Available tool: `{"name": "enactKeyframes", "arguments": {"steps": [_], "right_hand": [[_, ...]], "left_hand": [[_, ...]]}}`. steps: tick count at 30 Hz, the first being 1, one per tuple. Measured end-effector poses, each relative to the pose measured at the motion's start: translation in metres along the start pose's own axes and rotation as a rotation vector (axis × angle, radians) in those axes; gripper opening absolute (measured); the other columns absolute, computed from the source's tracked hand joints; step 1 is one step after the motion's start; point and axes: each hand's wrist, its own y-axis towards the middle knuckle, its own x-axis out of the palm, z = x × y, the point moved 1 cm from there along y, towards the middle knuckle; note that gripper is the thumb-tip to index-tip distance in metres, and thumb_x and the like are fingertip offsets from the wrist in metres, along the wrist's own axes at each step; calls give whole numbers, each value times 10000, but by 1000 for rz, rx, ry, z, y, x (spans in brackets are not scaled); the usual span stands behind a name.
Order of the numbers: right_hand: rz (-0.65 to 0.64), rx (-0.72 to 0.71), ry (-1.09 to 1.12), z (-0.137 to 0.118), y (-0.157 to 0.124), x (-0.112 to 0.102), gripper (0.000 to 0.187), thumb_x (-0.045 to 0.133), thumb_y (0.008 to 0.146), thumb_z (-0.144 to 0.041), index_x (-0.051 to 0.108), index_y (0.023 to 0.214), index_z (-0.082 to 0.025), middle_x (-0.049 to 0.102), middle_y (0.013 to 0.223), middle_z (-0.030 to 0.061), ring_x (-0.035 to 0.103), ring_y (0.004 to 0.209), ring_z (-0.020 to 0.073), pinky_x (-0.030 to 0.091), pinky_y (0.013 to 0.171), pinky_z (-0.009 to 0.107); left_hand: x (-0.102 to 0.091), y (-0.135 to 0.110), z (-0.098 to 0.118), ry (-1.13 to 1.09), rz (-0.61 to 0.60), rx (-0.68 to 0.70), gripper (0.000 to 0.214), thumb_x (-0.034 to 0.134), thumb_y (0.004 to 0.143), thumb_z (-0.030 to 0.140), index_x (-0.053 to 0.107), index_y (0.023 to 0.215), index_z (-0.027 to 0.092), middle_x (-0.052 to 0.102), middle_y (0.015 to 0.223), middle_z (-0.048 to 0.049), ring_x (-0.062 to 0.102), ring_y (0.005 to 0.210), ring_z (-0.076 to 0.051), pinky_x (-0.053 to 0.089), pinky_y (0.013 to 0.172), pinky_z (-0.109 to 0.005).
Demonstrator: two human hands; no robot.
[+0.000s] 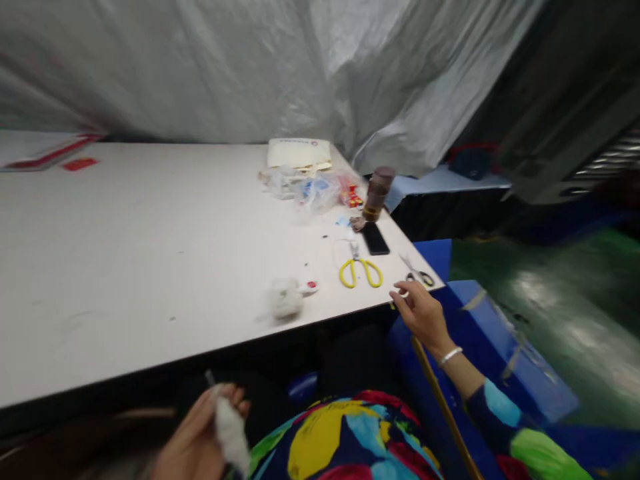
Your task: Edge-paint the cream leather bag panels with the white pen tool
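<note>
My left hand [197, 427], low in front of my body and below the table edge, is closed around a soft white piece [231, 430]. A thin pale tip sticks up from it; blur hides exactly what it is. My right hand [419, 312] reaches over the table's front right corner, fingers apart and slightly bent, with nothing seen in them. Just beyond those fingers lie small dark-handled scissors [423, 277]. Yellow-handled scissors [354, 270] rest to their left. A blurred white lump [286, 300] sits near the front edge beside a small white item with a red spot [311, 287].
Toward the back right of the white table [150, 267] are a phone [375, 239], a brown bottle [377, 193], plastic bags [317, 191] and a cream bag [299, 153]. Blue boxes [505, 347] stand right of the table. A grey sheet [225, 67] hangs behind.
</note>
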Motion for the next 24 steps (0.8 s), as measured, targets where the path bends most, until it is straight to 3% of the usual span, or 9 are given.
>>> {"name": "enactKeyframes", "arguments": {"steps": [2, 4, 6, 10, 13, 16, 20, 24], "right_hand": [[-38, -235, 159, -38, -16, 8, 189, 605, 1040, -343, 660, 1144, -195, 705, 963, 47, 683, 807, 159, 527, 751, 272], [-105, -445, 277, -75, -28, 18, 154, 643, 1025, -274, 660, 1163, -208, 727, 1005, 46, 702, 862, 162, 541, 775, 272], [-156, -579, 369, -108, -36, 29, 169, 662, 1013, -233, 655, 1181, -214, 735, 1041, 47, 706, 899, 162, 554, 797, 273], [-209, -711, 493, -161, -40, 50, 287, 638, 1017, -181, 607, 1302, -208, 729, 1077, 65, 697, 912, 166, 569, 785, 278], [-219, -838, 486, -186, -37, 66, 409, 613, 1028, -196, 531, 1427, -212, 711, 1108, 96, 682, 903, 192, 562, 745, 301], [-239, -949, 472, -202, -32, 77, 476, 580, 1029, -173, 485, 1488, -251, 687, 1101, 92, 647, 858, 193, 518, 691, 298], [-305, -1125, 443, -216, -26, 81, 510, 535, 1014, -99, 508, 1480, -305, 681, 1054, 58, 580, 766, 173, 437, 654, 293], [-305, -1234, 488, -227, -24, 85, 464, 502, 1015, -80, 552, 1444, -251, 701, 1020, 64, 586, 748, 174, 431, 665, 299]], "left_hand": [[14, -18, -8, -55, -188, 35, 157, 770, 645, 121, 744, 797, 149, 730, 791, -35, 686, 768, -167, 636, 750, -309], [26, -22, -13, -57, -353, 69, 155, 836, 673, 174, 757, 796, 122, 701, 756, -34, 657, 710, -140, 611, 710, -269], [30, -20, -16, -68, -407, 91, 210, 890, 664, 214, 772, 812, 121, 697, 751, -29, 643, 696, -123, 577, 679, -232], [27, -23, -17, -130, -414, 88, 283, 952, 611, 219, 783, 816, 123, 715, 748, -27, 643, 686, -110, 528, 638, -195], [25, -27, -17, -208, -425, 53, 340, 978, 575, 219, 777, 828, 111, 722, 764, -20, 652, 694, -109, 537, 662, -206], [22, -25, -16, -275, -410, 22, 354, 986, 547, 215, 761, 804, 122, 712, 751, -2, 648, 670, -106, 535, 648, -221], [16, -22, -18, -299, -288, 52, 305, 952, 547, 184, 737, 756, 128, 667, 669, 19, 598, 602, -84, 435, 547, -192], [15, -23, -23, -356, -253, 33, 308, 921, 515, 213, 715, 730, 134, 637, 636, 18, 560, 564, -97, 373, 500, -212]]}}
